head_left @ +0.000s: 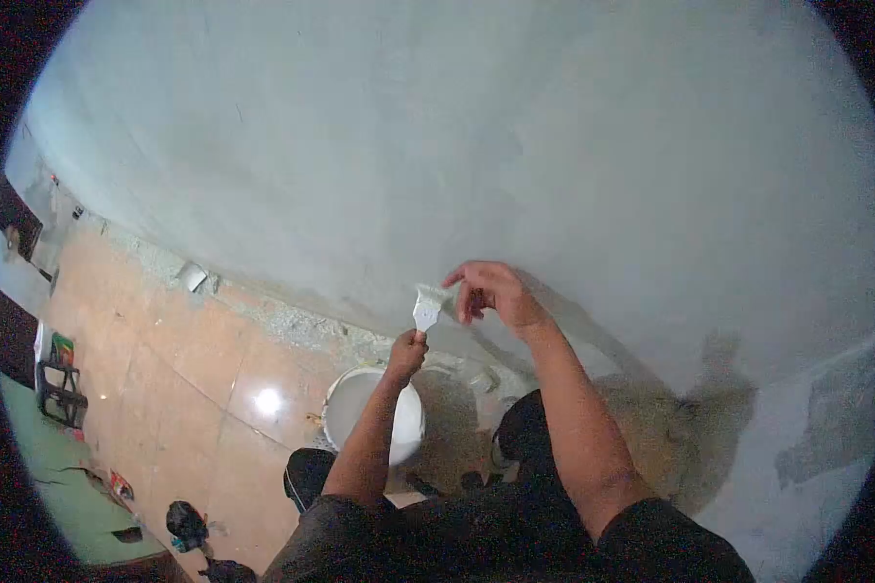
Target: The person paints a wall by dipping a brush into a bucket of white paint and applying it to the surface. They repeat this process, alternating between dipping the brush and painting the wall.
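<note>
My left hand point(407, 356) is wrapped round the handle of a paintbrush point(427, 308), which points up toward the wall. Its pale bristles fan out at the top, above a light, flat band. Just right of the bristles is my right hand point(489, 291), its index finger stretched toward them and the other fingers loosely bent, with nothing held in it. Below my left forearm stands a round bucket point(410, 425) with white paint inside; the forearm hides part of it. The grey-white wall point(515, 136) rises in front of both hands.
Rubble and dust point(292, 325) lie along the wall's foot, with a small pale block point(192, 277) among them. Tan floor tiles point(180, 374) stretch to the left. A dark stool-like frame point(61, 394) stands at the far left, and a dark bundle point(186, 525) lies lower left.
</note>
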Action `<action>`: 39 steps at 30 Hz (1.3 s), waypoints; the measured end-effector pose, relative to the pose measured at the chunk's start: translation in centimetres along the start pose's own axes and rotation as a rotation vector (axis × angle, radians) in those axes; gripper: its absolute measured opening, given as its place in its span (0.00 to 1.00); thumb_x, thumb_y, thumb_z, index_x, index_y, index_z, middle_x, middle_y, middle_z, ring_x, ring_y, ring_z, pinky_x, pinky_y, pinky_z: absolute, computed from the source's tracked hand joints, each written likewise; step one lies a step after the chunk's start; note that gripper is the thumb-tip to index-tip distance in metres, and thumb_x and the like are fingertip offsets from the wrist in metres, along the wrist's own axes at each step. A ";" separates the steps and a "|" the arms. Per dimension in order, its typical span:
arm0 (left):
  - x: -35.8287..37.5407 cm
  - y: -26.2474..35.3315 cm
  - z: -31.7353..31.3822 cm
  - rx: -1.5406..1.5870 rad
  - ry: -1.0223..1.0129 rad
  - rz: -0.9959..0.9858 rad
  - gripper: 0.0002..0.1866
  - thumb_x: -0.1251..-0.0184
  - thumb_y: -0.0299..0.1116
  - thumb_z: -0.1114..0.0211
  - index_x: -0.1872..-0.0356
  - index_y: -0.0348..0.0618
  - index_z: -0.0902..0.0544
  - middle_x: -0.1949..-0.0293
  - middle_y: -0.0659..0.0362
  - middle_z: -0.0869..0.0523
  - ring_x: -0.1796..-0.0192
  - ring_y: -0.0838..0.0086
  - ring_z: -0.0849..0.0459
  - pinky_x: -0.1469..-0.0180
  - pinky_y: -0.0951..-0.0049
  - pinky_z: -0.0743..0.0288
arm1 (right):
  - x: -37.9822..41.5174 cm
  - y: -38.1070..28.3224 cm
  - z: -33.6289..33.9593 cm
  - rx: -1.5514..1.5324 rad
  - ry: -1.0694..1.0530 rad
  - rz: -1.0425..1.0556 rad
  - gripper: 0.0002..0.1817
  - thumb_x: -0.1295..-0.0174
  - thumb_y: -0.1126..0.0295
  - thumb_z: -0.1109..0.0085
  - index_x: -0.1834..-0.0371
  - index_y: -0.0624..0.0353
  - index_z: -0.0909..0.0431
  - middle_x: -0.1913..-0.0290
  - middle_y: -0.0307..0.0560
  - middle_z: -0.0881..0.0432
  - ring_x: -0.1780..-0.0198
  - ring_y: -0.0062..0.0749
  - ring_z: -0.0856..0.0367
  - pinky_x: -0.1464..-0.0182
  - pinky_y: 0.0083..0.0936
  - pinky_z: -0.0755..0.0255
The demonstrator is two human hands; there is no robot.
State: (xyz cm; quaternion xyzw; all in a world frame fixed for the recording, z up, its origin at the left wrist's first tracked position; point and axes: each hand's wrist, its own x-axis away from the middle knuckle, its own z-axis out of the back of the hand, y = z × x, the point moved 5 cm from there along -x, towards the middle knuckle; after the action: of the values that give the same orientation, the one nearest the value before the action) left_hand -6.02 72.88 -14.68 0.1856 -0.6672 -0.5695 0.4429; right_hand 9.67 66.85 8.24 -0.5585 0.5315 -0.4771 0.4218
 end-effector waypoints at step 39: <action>-1.4 -2.4 0.8 -0.046 0.150 0.021 0.21 0.36 0.48 0.46 0.71 0.36 0.21 0.81 0.55 0.22 0.77 0.67 0.22 0.72 0.68 0.30 | 2.1 8.0 -0.5 1.028 -0.569 -0.940 0.34 0.41 0.37 0.58 0.71 0.62 0.19 0.77 0.47 0.17 0.71 0.35 0.18 0.65 0.36 0.26</action>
State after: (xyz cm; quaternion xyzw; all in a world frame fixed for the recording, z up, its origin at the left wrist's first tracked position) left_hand -6.47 73.73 -17.43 0.2105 -0.6205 -0.5646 0.5019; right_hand 7.63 64.10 0.69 -0.5611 -0.1819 -0.6321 0.5025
